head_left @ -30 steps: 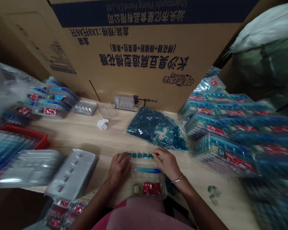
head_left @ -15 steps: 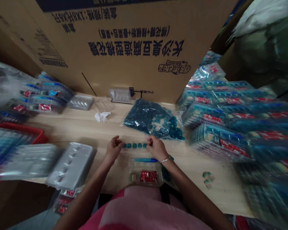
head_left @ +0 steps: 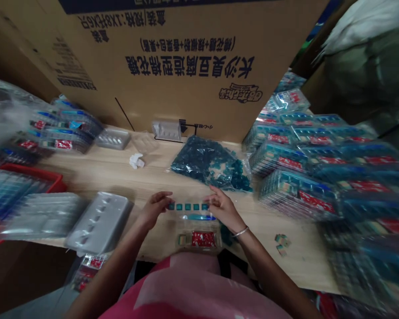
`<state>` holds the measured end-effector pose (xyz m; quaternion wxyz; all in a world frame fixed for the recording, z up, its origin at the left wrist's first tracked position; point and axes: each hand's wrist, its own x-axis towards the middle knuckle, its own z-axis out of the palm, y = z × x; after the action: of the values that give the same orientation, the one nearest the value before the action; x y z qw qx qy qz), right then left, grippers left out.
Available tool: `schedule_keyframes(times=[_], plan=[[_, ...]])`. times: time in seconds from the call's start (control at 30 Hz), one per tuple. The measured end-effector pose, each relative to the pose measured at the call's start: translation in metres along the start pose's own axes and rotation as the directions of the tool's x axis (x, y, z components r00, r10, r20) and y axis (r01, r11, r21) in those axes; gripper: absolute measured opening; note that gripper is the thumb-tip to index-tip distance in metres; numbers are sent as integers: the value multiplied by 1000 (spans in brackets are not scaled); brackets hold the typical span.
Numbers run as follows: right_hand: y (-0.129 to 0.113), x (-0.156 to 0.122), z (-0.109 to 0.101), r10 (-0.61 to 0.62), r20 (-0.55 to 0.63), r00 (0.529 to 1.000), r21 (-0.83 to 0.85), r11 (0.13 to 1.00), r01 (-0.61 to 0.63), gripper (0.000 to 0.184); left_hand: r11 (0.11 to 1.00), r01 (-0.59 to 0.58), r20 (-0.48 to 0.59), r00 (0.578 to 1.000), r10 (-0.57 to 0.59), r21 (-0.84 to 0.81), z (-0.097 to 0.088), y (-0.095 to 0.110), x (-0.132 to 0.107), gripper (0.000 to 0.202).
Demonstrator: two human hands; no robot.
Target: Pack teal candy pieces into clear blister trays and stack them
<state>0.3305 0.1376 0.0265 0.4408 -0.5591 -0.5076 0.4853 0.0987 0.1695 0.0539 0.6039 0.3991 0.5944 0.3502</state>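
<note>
A straight row of several small teal cubes [head_left: 188,207] runs between my two hands. My left hand [head_left: 153,208] is closed at the row's left end, fingertips against the end cube. At the right end my right hand [head_left: 224,212] pinches the last cube with thumb and index finger, the other fingers loosely bent. Just below the row lies a clear plastic tray [head_left: 182,230]. It holds a blue pen-like stick [head_left: 199,217], a red packet with white marks [head_left: 203,239] and a small striped block [head_left: 182,239]. More teal pieces [head_left: 226,235] lie partly hidden by my right forearm.
Behind the hands lies a clear bag of teal cubes [head_left: 199,159], before a large cardboard box [head_left: 186,97]. Stacked filled trays [head_left: 295,190] crowd the right, near loose striped blocks [head_left: 282,244]. Empty trays [head_left: 98,221], a red bin [head_left: 58,181] and crumpled tissue [head_left: 136,161] are left.
Both hands have brought the row of teal cubes closer to me, right up to the far edge of the clear tray. The tray's contents look the same.
</note>
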Motion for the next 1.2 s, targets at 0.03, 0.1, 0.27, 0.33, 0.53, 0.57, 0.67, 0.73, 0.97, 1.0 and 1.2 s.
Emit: schedule_keyframes(times=[0.03,0.1,0.27,0.33,0.53,0.57,0.67,0.73,0.97,1.0,1.2], plan=[[-5,-9,-6,-70,-5,998,-13,997,70,51,997,-81,31,996,80,19,3,-1,-6,34],[-12,-27,-18,-246,-30,969,-110,964,242,35,946,-312,91,948,305,87,7,-7,-18,23],[-4,-69,-40,-558,348,753,-437,614,657,32,431,-840,578,540,612,329,-8,-36,-39,24],[3,-79,-42,-479,476,737,-521,522,676,38,271,-890,711,455,536,365,-16,-42,-44,34],[1,-81,-36,-308,530,790,-599,524,606,51,139,-873,763,479,433,468,-13,-39,-54,36],[-2,-78,-35,-307,530,790,-596,529,605,50,113,-861,749,489,447,496,-10,-38,-54,40],[-7,-69,-32,-334,521,785,-577,540,613,39,62,-796,685,554,474,602,-4,-38,-50,68],[-9,-64,-31,-356,505,786,-566,551,614,28,76,-760,660,605,445,645,0,-38,-46,75],[-6,-62,-22,-348,487,801,-611,520,597,14,116,-772,675,609,416,625,-2,-45,-47,69],[-7,-62,-21,-355,482,801,-610,521,598,14,110,-775,668,598,442,622,-3,-43,-46,70],[-17,-53,-15,-438,379,815,-574,580,578,21,371,-365,-55,644,763,854,-3,37,26,52]])
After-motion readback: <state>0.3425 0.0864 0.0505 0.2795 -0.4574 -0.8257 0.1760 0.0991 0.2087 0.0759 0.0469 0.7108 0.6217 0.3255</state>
